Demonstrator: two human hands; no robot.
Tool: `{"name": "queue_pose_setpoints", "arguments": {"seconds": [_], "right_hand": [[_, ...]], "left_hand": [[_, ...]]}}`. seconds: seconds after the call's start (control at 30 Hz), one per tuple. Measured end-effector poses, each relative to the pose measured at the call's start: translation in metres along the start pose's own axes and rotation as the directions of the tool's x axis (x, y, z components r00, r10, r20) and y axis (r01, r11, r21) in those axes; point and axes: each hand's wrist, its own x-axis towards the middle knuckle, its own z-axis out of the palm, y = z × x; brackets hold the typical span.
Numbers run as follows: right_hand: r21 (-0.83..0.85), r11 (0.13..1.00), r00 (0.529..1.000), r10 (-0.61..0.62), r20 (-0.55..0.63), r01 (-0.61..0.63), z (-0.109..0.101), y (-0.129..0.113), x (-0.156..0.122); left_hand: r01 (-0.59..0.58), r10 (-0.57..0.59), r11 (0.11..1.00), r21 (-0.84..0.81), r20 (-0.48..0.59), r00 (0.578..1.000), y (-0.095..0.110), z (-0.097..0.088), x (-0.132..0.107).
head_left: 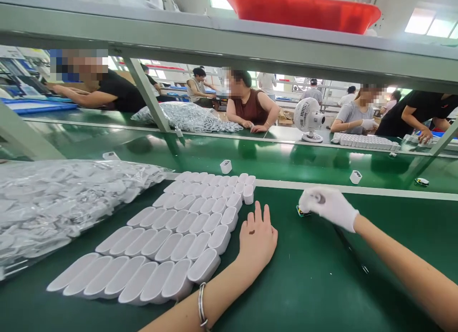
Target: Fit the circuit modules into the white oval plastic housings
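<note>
My left hand (257,236) is bare and lies flat on the green bench, fingers stretched out, just right of a block of white oval plastic shells (171,241) set in tight rows. It holds nothing. My right hand (327,205) wears a white glove and is curled over a small multicoloured object (301,211) on the bench surface, fingers closed down on it. The object is mostly hidden under the glove.
A large clear bag of white parts (60,203) lies at the left. Loose white shells (225,166) (355,177) sit on the conveyor belt beyond. A small white fan (309,118) and several seated workers are across the belt. A red tub (304,10) rests on the overhead shelf.
</note>
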Motion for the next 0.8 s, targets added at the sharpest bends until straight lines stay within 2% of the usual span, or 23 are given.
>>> {"name": "queue_pose_setpoints", "arguments": {"seconds": [0.03, 0.1, 0.2, 0.3, 0.37, 0.43, 0.5, 0.57, 0.6, 0.67, 0.73, 0.8], "right_hand": [[-0.033, 0.997, 0.985, 0.064, -0.163, -0.07, -0.006, 0.005, 0.018], [-0.073, 0.986, 0.953, 0.122, -0.278, -0.148, -0.014, 0.019, 0.05], [-0.12, 0.966, 0.935, 0.182, -0.304, -0.227, -0.016, 0.037, 0.079], [-0.159, 0.955, 0.933, 0.195, -0.303, -0.251, -0.009, 0.041, 0.084], [-0.185, 0.96, 0.95, 0.154, -0.272, -0.209, -0.003, 0.035, 0.076], [-0.198, 0.971, 0.981, 0.102, -0.168, -0.135, 0.001, 0.026, 0.063], [-0.205, 0.978, 0.997, 0.06, 0.044, -0.05, 0.006, 0.02, 0.045], [-0.254, 0.967, 0.969, 0.027, 0.244, 0.037, 0.012, 0.017, 0.025], [-0.298, 0.952, 0.957, 0.022, 0.288, 0.068, 0.015, 0.016, 0.014], [-0.372, 0.925, 0.963, 0.028, 0.267, 0.076, 0.021, 0.014, -0.007], [-0.37, 0.929, 0.974, 0.088, 0.207, -0.006, 0.024, 0.009, -0.027], [-0.338, 0.936, 0.955, 0.187, 0.23, -0.102, 0.022, 0.003, -0.044]], "left_hand": [[0.004, -0.004, 1.0, 0.014, -0.012, 1.0, -0.001, 0.0, 0.001], [0.034, -0.033, 0.999, 0.026, -0.049, 0.998, -0.004, 0.0, 0.004], [0.109, -0.109, 0.994, 0.0, -0.085, 0.99, -0.009, 0.003, 0.011], [0.136, -0.138, 0.99, -0.029, -0.093, 0.986, -0.011, 0.008, 0.017], [0.133, -0.135, 0.991, -0.019, -0.103, 0.986, -0.011, 0.011, 0.019], [0.141, -0.137, 0.99, 0.025, -0.111, 0.984, -0.01, 0.012, 0.02], [0.141, -0.132, 0.987, 0.079, -0.114, 0.985, -0.01, 0.013, 0.02], [0.131, -0.118, 0.984, 0.118, -0.112, 0.987, -0.011, 0.011, 0.02], [0.123, -0.109, 0.984, 0.127, -0.111, 0.988, -0.011, 0.01, 0.02], [0.108, -0.095, 0.985, 0.131, -0.106, 0.99, -0.012, 0.007, 0.019], [0.072, -0.06, 0.99, 0.121, -0.101, 0.993, -0.012, 0.005, 0.015], [-0.003, 0.011, 0.996, 0.092, -0.092, 0.996, -0.009, 0.004, 0.009]]}}
